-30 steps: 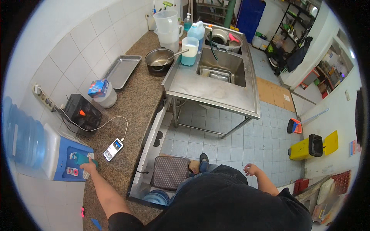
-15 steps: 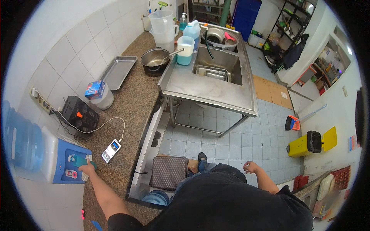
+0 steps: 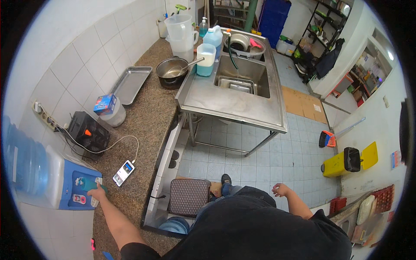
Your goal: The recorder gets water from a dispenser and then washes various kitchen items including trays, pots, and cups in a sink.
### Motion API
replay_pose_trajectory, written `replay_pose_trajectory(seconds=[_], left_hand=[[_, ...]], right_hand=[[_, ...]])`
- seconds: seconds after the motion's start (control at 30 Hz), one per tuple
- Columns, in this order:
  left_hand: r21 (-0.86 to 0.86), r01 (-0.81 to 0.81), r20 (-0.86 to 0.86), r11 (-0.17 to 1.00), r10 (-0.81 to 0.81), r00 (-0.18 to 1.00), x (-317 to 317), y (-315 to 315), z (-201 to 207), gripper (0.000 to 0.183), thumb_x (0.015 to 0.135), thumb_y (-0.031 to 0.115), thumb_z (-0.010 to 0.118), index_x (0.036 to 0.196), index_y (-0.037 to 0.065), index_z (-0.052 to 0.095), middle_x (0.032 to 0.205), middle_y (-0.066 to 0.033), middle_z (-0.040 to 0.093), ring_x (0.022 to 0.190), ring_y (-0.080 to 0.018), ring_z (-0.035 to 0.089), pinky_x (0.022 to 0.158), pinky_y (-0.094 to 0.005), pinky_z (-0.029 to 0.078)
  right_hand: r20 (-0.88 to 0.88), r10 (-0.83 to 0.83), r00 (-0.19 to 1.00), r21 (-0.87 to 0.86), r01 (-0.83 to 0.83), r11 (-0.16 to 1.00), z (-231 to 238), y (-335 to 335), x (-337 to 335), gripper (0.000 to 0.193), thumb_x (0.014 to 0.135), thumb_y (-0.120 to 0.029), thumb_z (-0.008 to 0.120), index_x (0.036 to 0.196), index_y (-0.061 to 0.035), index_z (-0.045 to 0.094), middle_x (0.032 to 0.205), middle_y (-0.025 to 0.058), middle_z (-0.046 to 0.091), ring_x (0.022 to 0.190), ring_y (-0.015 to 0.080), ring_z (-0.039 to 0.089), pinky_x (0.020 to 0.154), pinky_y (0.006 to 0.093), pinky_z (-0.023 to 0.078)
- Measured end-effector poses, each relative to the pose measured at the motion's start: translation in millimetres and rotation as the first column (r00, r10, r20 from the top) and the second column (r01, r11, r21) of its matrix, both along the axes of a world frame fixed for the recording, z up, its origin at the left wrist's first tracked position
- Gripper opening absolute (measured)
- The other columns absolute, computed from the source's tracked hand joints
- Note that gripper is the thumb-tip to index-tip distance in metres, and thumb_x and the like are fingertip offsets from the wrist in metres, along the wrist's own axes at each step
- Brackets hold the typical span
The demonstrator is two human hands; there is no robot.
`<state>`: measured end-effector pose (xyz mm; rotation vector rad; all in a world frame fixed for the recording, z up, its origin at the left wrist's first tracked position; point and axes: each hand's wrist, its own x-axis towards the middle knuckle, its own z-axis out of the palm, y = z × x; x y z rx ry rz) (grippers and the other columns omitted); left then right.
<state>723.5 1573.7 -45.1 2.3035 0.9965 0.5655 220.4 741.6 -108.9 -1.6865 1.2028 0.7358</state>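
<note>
At the far left, my left hand [image 3: 99, 191] is closed round a teal bottle [image 3: 88, 184] lying across the front of the blue and white water dispenser [image 3: 66, 173]. Its pale, clear-looking top points toward the dispenser's recess. Beside it in the recess is a small pink and white item [image 3: 79, 199] whose kind I cannot make out. A big blue water jug [image 3: 28, 162] is fitted to the dispenser. Out over the floor on the right, my right hand [image 3: 281, 190] hangs with nothing in it, its fingers loosely bent and apart.
On the granite counter are a plugged-in phone [image 3: 124, 173], a black appliance [image 3: 89, 132], a metal tray [image 3: 132, 85] and a dark pot [image 3: 171, 73]. A steel sink table [image 3: 234, 106] stands ahead. Below the counter edge sits a brown woven-top stool [image 3: 189, 197]; a yellow bin [image 3: 336, 165] stands right.
The whole view has shifted slightly. My left hand keeps hold of the bottle at the dispenser, and my right hand hangs in nearly the same place.
</note>
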Motion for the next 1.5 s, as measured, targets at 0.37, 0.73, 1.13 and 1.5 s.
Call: replay_pose_trajectory(seconds=[0.37,0.73,1.13,1.5], left_hand=[[0.1,-0.023,0.042,0.995,0.019,0.999,-2.7,14.1,-4.2,0.088,0.077,0.026,0.08,0.122,-0.017,0.018,0.113,-0.0332,0.058,0.107,-0.0443,0.06,0.091,-0.0421,0.049],[0.01,0.007,-0.045,1.0,-0.007,0.999,-3.3,-11.1,11.9,0.094,0.078,0.027,0.079,0.125,-0.018,0.012,0.113,-0.0348,0.057,0.106,-0.0449,0.06,0.09,-0.0427,0.049],[0.045,-0.004,-0.032,0.999,0.006,0.999,-2.9,-9.7,3.6,0.091,0.079,0.031,0.078,0.125,-0.016,0.014,0.115,-0.0355,0.056,0.107,-0.0459,0.059,0.091,-0.043,0.049],[0.027,-0.024,0.016,0.999,0.024,1.0,-1.3,-2.1,0.0,0.085,0.077,0.027,0.079,0.122,-0.014,0.02,0.116,-0.0344,0.056,0.109,-0.0446,0.059,0.092,-0.0434,0.047]], right_hand=[[0.017,0.047,0.999,0.075,-0.048,0.996,-11.8,-3.0,-4.4,0.035,0.085,-0.017,0.067,0.115,-0.0066,0.053,0.094,0.0091,0.071,0.072,0.0187,0.07,0.049,0.0326,0.052],[0.04,0.111,0.993,-0.023,-0.11,0.994,-1.8,-4.3,-12.7,0.037,0.079,-0.011,0.067,0.113,-0.0044,0.055,0.088,0.0051,0.071,0.077,0.0185,0.071,0.055,0.0304,0.055],[-0.001,0.044,0.999,-0.019,-0.044,0.999,13.2,6.7,-6.7,0.031,0.087,-0.023,0.064,0.112,-0.0051,0.056,0.093,0.0125,0.07,0.076,0.0222,0.07,0.057,0.0342,0.053],[-0.002,0.032,0.999,-0.017,-0.032,0.999,17.1,2.6,-3.2,0.028,0.087,-0.021,0.064,0.11,-0.008,0.057,0.093,0.0106,0.07,0.074,0.0215,0.069,0.057,0.0341,0.052]])
